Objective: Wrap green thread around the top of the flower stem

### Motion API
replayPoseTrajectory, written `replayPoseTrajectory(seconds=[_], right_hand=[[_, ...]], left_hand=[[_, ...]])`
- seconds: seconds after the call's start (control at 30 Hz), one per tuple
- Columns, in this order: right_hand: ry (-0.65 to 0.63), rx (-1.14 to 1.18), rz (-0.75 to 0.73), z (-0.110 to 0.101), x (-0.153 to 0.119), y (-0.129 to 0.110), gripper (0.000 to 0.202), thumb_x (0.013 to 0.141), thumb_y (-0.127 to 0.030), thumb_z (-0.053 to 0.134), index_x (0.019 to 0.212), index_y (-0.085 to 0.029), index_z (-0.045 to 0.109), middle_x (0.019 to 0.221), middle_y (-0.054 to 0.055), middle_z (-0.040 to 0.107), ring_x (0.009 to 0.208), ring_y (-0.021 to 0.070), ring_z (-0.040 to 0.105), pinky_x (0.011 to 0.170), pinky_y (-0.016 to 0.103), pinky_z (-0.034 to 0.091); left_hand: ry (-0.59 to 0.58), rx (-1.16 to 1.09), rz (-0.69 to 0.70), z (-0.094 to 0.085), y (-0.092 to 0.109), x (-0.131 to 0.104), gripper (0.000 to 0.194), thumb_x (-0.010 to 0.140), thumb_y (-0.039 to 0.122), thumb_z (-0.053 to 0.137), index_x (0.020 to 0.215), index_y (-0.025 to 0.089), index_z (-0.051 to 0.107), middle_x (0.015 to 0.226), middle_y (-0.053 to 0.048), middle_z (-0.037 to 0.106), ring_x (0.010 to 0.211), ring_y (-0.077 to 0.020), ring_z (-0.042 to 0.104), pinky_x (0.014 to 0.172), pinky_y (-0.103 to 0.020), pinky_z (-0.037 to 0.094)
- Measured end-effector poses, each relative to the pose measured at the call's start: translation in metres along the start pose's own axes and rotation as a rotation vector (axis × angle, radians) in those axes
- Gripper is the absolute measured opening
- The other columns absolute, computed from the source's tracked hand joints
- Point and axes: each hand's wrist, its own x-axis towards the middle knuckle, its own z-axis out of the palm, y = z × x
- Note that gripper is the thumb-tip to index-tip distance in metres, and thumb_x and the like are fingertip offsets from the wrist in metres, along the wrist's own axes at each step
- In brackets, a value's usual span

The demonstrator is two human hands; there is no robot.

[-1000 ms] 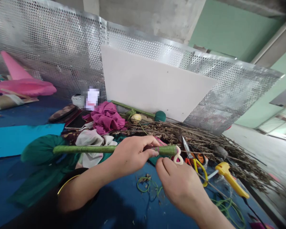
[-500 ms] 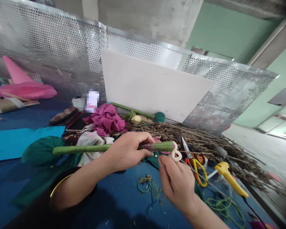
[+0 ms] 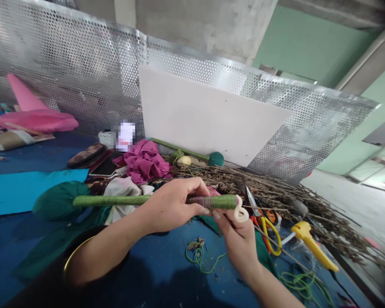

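Note:
A long rod wrapped in green thread (image 3: 115,200) lies level across the view, with a band of purple thread near its right part. My left hand (image 3: 176,203) is wrapped round it there, thumb below and fingers above. Just under the rod's right end, my right hand (image 3: 239,235) has its thumb and fingers pressed together; what they pinch is hidden. A cream curled piece (image 3: 241,214) hangs from the rod's right tip. Behind the rod's left end sits a dark green cloth bundle (image 3: 56,201).
Scissors with yellow handles (image 3: 271,233) and a yellow glue gun (image 3: 314,246) lie on the right. Dry stalks (image 3: 308,205) stretch behind them. Green string (image 3: 197,256) lies on the blue table (image 3: 167,273). Magenta cloth (image 3: 147,160) is further back.
My right hand has moved up against the underside of the rod, and its fingers have shifted. The loose green string on the table has spread to the right. My left hand keeps its hold.

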Motion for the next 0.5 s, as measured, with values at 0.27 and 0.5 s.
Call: replayPoseTrajectory(seconds=[0.27,0.5], right_hand=[[-0.216,0.015,0.02,-0.019,0.019,0.016,0.024,0.086,-0.035,0.059,0.071,-0.018,0.065,0.061,0.0,0.058,0.056,0.0135,0.051,0.053,0.025,0.042],[-0.35,0.021,0.002,-0.029,0.028,0.031,0.034,0.084,-0.046,0.062,0.067,-0.017,0.063,0.061,0.001,0.058,0.056,0.0128,0.05,0.053,0.025,0.04]], left_hand=[[-0.222,-0.175,-0.019,0.0,-0.003,0.001,0.012,0.089,0.026,0.052,0.088,0.017,0.059,0.075,0.001,0.061,0.068,-0.0124,0.053,0.064,-0.024,0.04],[-0.256,-0.132,-0.104,0.011,-0.006,0.005,0.015,0.089,0.029,0.052,0.084,0.017,0.06,0.071,0.001,0.064,0.063,-0.0115,0.051,0.059,-0.024,0.037]])
